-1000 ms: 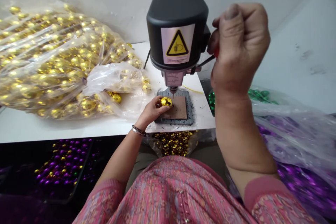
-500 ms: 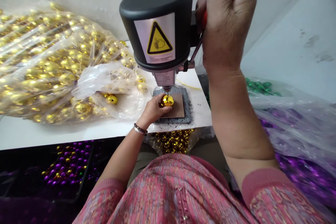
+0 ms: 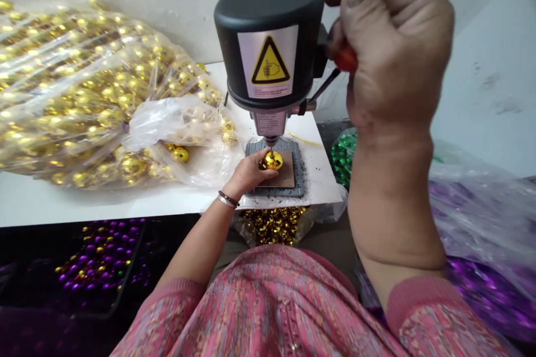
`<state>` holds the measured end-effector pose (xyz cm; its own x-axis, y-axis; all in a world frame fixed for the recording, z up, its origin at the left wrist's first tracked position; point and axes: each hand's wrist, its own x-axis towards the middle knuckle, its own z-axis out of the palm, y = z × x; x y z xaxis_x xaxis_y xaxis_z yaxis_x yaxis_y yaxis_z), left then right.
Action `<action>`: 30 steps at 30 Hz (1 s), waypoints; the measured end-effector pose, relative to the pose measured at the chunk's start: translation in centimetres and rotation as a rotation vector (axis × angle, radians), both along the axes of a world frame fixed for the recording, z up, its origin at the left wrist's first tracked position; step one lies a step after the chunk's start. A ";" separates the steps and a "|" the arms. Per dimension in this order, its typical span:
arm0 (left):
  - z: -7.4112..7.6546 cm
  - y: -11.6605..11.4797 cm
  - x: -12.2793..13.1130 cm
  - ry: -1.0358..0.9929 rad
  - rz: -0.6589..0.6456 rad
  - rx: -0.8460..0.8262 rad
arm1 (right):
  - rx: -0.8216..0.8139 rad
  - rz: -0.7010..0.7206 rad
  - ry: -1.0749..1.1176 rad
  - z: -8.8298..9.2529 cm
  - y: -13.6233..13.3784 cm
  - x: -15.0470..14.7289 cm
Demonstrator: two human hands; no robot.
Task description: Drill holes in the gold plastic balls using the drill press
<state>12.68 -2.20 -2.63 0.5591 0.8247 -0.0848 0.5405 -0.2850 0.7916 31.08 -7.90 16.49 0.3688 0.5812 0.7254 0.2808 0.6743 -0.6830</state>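
While a big clear plastic bag of gold beads (image 3: 71, 89) slumps across the left end of a white table (image 3: 84, 206), a single gold bead (image 3: 180, 154) shows by its loose plastic mouth, and a dark tray of purple and gold beads (image 3: 100, 254) sits below the table edge. Next comes the left hand (image 3: 247, 174), a beaded bracelet (image 3: 227, 199) at its wrist, its fingers (image 3: 255, 164) curved together and pinching a shiny gold ball (image 3: 272, 160) from the side. That ball rests on a brown pad (image 3: 285, 178) on the gray base (image 3: 298, 167) of a small drill press (image 3: 268, 17), directly under the bit (image 3: 271, 145), whose tip seems to touch the ball's top, though it is too small to be sure. A heap of gold beads (image 3: 272, 223) lies below the table, just ahead of a pink blouse (image 3: 268, 301). Raised beside the drill's head, the right hand (image 3: 389, 50) closes its fingers tightly around a red handle (image 3: 345, 59). Farther right, green beads (image 3: 343, 156) and purple beads (image 3: 486, 284) sit in clear plastic.
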 end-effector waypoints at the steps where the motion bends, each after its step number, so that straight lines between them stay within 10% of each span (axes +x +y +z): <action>1: -0.1 0.0 0.0 -0.011 0.000 -0.002 | -0.005 0.034 0.009 -0.3 -0.5 -0.1; 12: 0.1 -0.3 0.0 -0.009 -0.005 -0.014 | -0.069 -0.316 -0.051 -4.0 -4.1 -3.6; 30: -0.1 -0.6 0.0 -0.050 -0.029 0.039 | 0.088 -0.383 -0.091 -9.9 -4.4 -3.2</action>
